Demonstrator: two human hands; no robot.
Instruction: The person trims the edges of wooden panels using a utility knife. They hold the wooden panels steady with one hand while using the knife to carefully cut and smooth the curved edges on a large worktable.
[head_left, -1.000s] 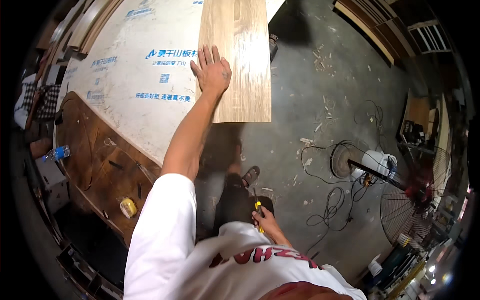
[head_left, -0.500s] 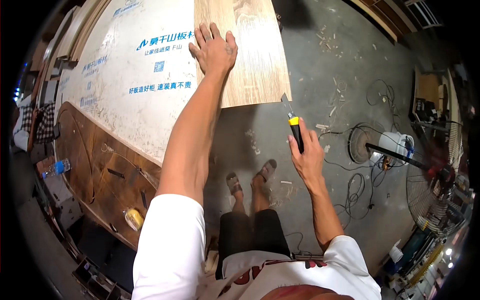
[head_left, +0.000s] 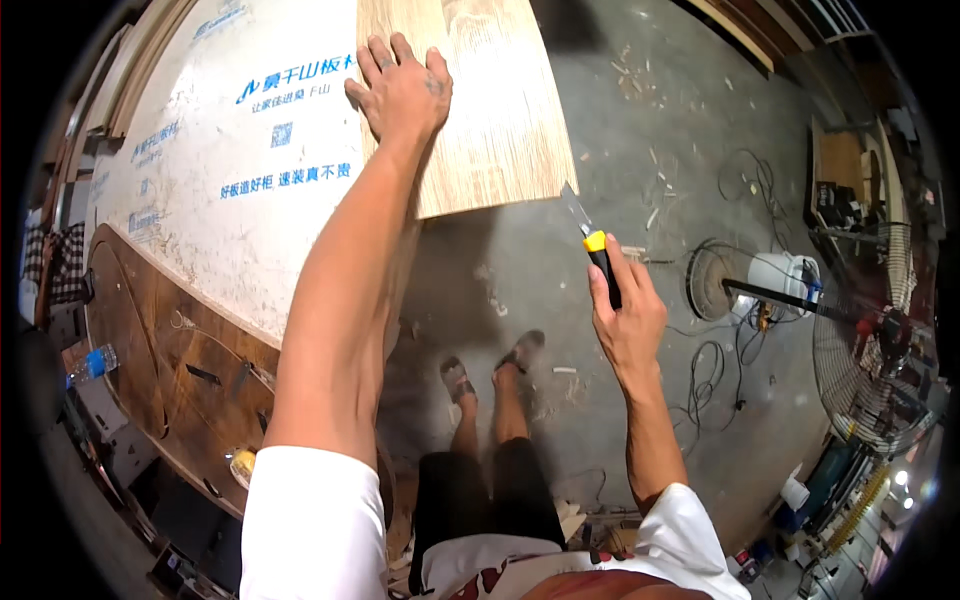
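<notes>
My left hand (head_left: 408,98) lies flat with spread fingers on a light wood-grain board (head_left: 500,120), near its left edge. The board rests on a large white printed sheet (head_left: 220,130) and juts out over the floor. My right hand (head_left: 630,310) is wrapped round a utility knife (head_left: 604,262) with a black and yellow handle. Its blade is out and points up at the board's near right corner. The tip is at or very close to that corner; whether it touches, I cannot tell.
A brown wooden tabletop (head_left: 150,370) carries a roll of yellow tape (head_left: 242,466) and small dark tools. A water bottle (head_left: 92,366) is at far left. On the right are a fan (head_left: 870,370), a white bucket (head_left: 780,280) and loose cables (head_left: 708,380). Wood scraps litter the grey floor.
The view has shifted a little, so the board and my left hand sit farther left. My right hand holds the knife slightly lower, its blade still by the board's corner.
</notes>
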